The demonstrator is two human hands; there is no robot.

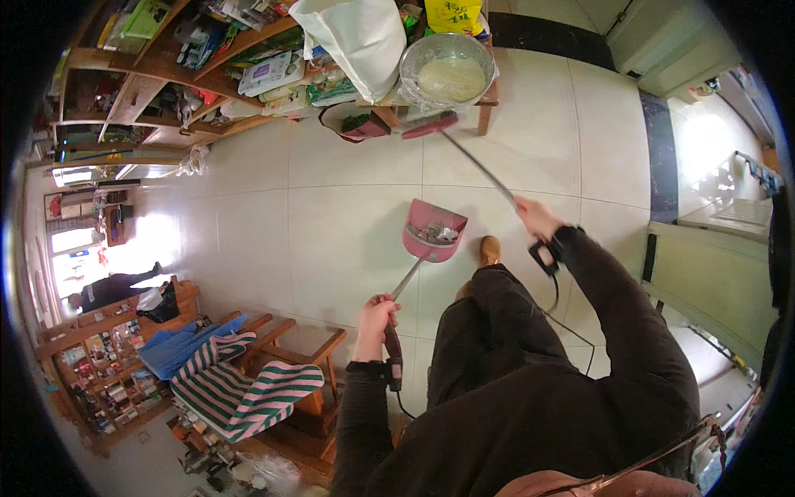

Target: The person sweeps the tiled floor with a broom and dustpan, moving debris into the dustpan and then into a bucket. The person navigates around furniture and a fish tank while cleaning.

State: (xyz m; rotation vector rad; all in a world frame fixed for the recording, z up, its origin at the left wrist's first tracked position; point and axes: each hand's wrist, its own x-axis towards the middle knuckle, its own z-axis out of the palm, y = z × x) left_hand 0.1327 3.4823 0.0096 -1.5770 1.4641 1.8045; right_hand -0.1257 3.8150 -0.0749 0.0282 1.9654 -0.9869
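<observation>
My left hand (377, 317) is closed around the handle of a pink long-handled dustpan (435, 227), whose pan holds grey debris and sits over the tiled floor. A broom (435, 124) with a pink head is gripped by its metal pole in my right hand (537, 217). The broom's head is by the front of a low wooden stand (487, 115), near a dark red bag (366, 127). On the stand are a metal bowl (450, 71) with pale contents under plastic film and a white sack (357, 43).
Wooden shelves (168, 77) full of packages line the upper left. A wooden chair (320, 348) and a green-striped cloth (242, 388) are at the lower left. Another person (115, 292) is at the far left. A pale green panel (708, 279) stands at right; my shoe (489, 250) is beside the dustpan.
</observation>
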